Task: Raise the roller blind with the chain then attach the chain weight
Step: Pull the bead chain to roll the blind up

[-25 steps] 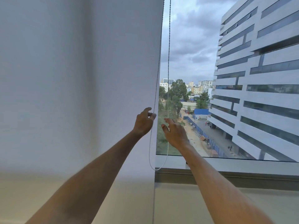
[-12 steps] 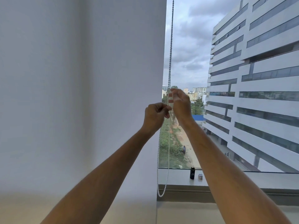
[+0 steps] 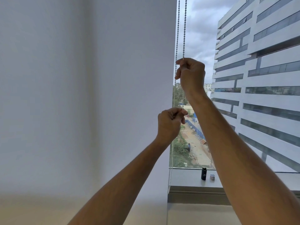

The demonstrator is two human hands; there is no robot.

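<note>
- Nearest, both bare forearms reach up and forward toward the window; no tool is in either hand.
- Left hand (image 3: 170, 121): fingers curled shut, thumb and forefinger pinched together on the right-hand strand of the white beaded metal chain (image 3: 184, 30). This is the lower grip.
- Right hand (image 3: 191, 73): above the left hand and slightly to its right, closed in a fist on the same strand; the beads enter at the top of the fist. The other strand runs just past the knuckles on their left, and I cannot tell whether the fingers touch it.
- Chain below the left hand: the free strand hangs down along the edge of the fabric toward the sill; the bottom of its loop is hidden.
- Pale grey fabric roller blind (image 3: 81, 95): left of both hands, fully lowered, its bottom edge below the sill line. Judgement: raising has barely begun.
- Step in hand, as judged: hand-over-hand pull on one strand.
- Next move calls for a straight downward pull on a single strand, one hand keeping tension while the other reaches higher.
- Grey window sill (image 3: 183, 177), beyond and below the left hand: a small black cylinder (image 3: 203, 173) and a small grey piece (image 3: 212, 177) stand beside it. Possibly the chain weight parts; too small to confirm.
- Farthest: glass, a white office block, cloudy sky.
</note>
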